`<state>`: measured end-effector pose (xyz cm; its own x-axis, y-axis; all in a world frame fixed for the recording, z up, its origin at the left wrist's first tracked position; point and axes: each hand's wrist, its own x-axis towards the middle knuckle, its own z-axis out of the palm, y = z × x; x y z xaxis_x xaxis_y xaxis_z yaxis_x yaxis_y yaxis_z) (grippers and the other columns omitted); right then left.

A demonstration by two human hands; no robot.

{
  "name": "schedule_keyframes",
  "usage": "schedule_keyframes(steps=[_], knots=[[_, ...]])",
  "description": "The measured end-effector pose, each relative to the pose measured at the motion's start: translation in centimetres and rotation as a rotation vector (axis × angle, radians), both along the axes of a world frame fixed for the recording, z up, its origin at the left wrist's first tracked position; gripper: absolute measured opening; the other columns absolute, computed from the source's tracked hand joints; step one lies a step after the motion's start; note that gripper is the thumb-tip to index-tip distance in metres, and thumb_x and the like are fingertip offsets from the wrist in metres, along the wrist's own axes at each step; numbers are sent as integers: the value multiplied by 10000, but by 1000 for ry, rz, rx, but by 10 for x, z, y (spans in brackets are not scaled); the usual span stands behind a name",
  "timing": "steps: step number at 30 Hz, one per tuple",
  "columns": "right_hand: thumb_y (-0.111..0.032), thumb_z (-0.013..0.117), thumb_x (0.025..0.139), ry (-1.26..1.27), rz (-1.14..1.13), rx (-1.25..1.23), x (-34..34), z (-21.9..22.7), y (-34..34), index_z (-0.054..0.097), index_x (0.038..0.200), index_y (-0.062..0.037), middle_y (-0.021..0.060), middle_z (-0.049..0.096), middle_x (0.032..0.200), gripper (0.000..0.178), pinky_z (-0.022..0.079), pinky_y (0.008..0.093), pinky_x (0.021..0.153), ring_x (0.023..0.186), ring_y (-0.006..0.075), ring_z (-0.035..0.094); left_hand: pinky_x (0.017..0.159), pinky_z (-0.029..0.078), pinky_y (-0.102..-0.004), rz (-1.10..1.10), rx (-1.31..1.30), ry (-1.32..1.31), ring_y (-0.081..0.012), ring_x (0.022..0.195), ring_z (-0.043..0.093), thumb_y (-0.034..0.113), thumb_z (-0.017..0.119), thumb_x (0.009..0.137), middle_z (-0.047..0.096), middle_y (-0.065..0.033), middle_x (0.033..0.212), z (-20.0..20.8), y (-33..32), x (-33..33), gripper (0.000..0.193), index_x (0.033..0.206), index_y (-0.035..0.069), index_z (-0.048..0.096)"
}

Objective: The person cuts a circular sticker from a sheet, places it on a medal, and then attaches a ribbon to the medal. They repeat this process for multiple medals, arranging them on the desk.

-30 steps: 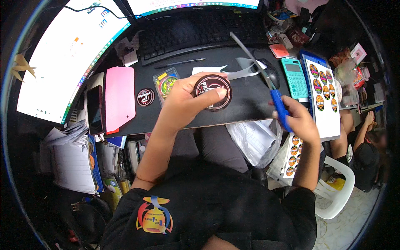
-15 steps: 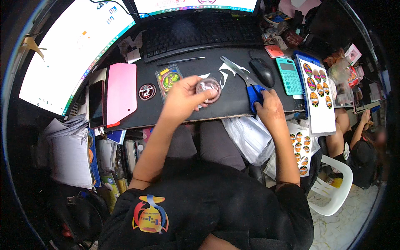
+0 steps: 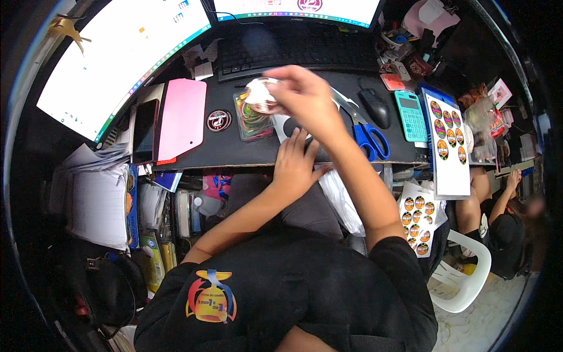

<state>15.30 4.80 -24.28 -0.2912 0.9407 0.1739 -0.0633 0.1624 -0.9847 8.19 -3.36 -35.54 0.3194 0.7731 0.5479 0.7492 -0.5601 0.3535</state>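
Above the case (image 3: 255, 125), the right hand (image 3: 302, 97) now pinches the disc (image 3: 258, 96), passed over from the left hand (image 3: 295, 159); scissors (image 3: 359, 131) are down, freeing it. Left fingers spread by the scrap (image 3: 278, 124), apparently gripping nothing.

1. Keyboard (image 3: 293, 54): far side of worktop (image 3: 231, 152).
2. Phone (image 3: 145, 132) left, card (image 3: 183, 114) right of it.
3. Round sticker (image 3: 219, 120) between card and plastic case (image 3: 257, 124).
4. Right hand (image 3: 304, 101), disc (image 3: 256, 94) in it, over case.
5. Left hand (image 3: 295, 163): near edge.
6. Scissors (image 3: 360, 128) right; mouse (image 3: 375, 109) beyond handles.
7. Calculator (image 3: 410, 117) right of mouse.
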Motion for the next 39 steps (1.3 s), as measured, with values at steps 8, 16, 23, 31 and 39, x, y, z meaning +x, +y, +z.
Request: schedule_keyframes(steps=[8, 16, 23, 31, 39], knots=[[-372, 726, 789, -495, 50, 272, 61, -13, -11, 533, 1301, -76, 112, 522, 1270, 622, 402, 376, 970, 1175, 215, 497, 805, 470, -392, -111, -14, -152, -270, 938, 614, 64, 612, 785, 641, -112, 1039, 10, -12, -20, 240, 1018, 46, 666], [-176, 789, 726, 121, 215, 114, 114, -46, -55, 428, 1349, -25, 109, 550, 1265, 736, 418, 378, 1003, 1170, 213, 530, 951, 437, -417, -603, -122, -526, -328, 1129, 561, 213, 692, 828, 615, -172, 1142, 91, 0, 2, 382, 1180, 79, 635], [-217, 685, 844, 556, 103, -258, 205, -127, -158, 593, 812, 8, 144, 625, 647, 245, 349, 228, 334, 378, 133, 476, 876, 482, -396, -899, 85, -426, -300, 1058, 591, 344, 739, 771, 584, -159, 1164, 37, -39, 23, 440, 1144, 127, 652], [-204, 611, 805, 84, -1122, -959, 240, -310, -170, 575, 998, -9, 97, 524, 766, 276, 480, 363, 574, 662, 212, 542, 568, 503, -323, -614, -67, -214, -205, 627, 642, 201, 705, 802, 659, -53, 730, 46, -33, -5, 178, 940, 89, 703], [-225, 642, 871, -579, -250, -499, 151, -95, -130, 636, 981, 26, 123, 653, 809, 274, 509, 314, 705, 787, 184, 633, 718, 498, -276, 289, -403, -580, -149, 888, 600, 304, 545, 952, 627, -110, 1024, 79, 35, -130, 465, 1315, 17, 499]])
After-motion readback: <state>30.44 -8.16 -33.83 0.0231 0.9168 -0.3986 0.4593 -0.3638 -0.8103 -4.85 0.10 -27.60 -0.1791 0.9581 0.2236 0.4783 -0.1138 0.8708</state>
